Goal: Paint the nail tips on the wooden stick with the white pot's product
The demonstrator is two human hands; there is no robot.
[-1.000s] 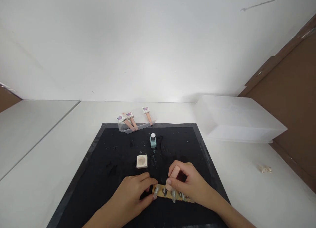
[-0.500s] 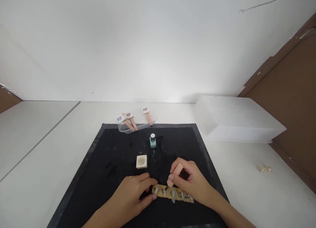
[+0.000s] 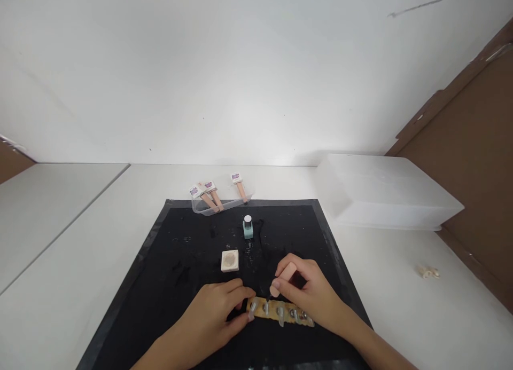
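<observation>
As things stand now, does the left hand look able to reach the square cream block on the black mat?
Probably yes: the square cream block lies just beyond the left hand, nothing visible between them. That hand holds the end of the yellow strip, though, and may need to release it first.

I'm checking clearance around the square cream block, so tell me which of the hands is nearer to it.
Left. The left hand is just on the person's side of the square cream block; the right hand is farther off, to the block's right.
</observation>
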